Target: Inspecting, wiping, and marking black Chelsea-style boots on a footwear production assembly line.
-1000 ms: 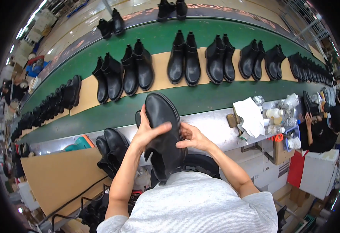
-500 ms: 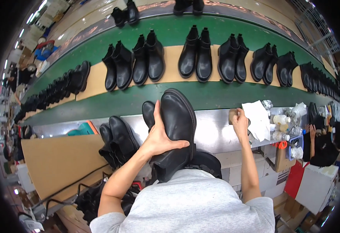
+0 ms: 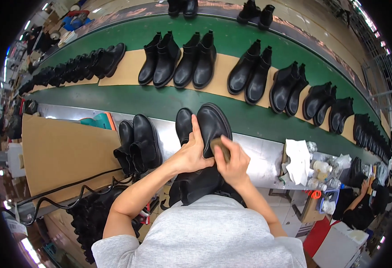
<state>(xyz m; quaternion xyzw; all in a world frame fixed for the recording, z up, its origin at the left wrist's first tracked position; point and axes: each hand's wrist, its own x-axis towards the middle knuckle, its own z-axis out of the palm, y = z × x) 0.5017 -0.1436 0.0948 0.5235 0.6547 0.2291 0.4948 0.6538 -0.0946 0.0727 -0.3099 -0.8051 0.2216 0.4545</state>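
Observation:
A black ankle boot (image 3: 212, 119) is held toe-up in front of me. My left hand (image 3: 188, 154) grips it from the left, thumb across its upper and fingers along its side. My right hand (image 3: 234, 164) pinches a small brownish pad (image 3: 220, 149), held against or just over the boot's right side; the exact contact is hard to see. Another black boot (image 3: 184, 121) stands close behind on the left, partly covered by my left hand. The lower shaft of the held boot rests near my lap.
A pair of black boots (image 3: 140, 138) stands on the metal bench (image 3: 260, 154) to the left, beside a cardboard sheet (image 3: 61, 165). White cloth (image 3: 297, 161) and plastic bottles (image 3: 322, 169) lie at right. Boot pairs line the green conveyor (image 3: 160, 102). A co-worker (image 3: 361, 205) is at far right.
My right hand has brought the brownish pad from the bench on the right over to the boot. My left hand keeps its hold. The whole view has turned somewhat.

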